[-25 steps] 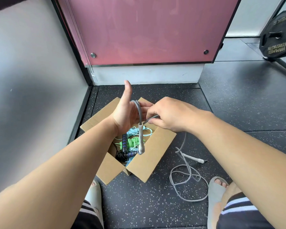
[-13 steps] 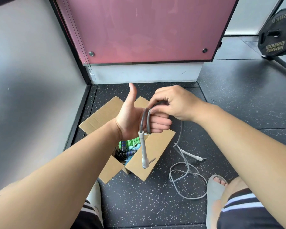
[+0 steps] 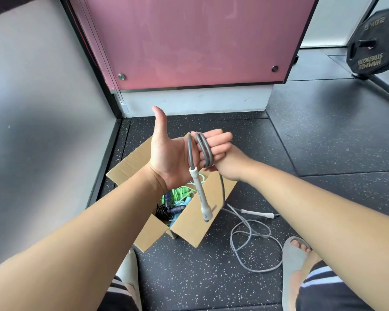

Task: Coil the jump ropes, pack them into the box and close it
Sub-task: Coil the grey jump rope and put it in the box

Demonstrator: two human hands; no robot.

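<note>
Coiling is the step in hand. One open cardboard box point(image 3: 189, 230) sits on the floor point(image 3: 323, 131) at six o'clock of the hands, with what look like three ropes packed inside. The left hand point(image 3: 173, 158), its grip open and fingers straight, carries three turns of one grey jump rope point(image 3: 203, 149). The right hand point(image 3: 228, 168) sits at three o'clock; I cannot tell its grip, as its fingers are hidden. There are two white handles: one dangling handle point(image 3: 201, 198) and one floor handle point(image 3: 256, 213) at three o'clock of the box. The next move calls for winding in the slack.

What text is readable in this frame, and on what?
"HAMMER STRENGTH": on the black weight plate, reads mirrored.
"20KG" or "50KG": top of the same plate, first digit unclear.
Handle of the grey jump rope: faint mark, too blurred to read.
Cardboard box: no print visible.
</note>
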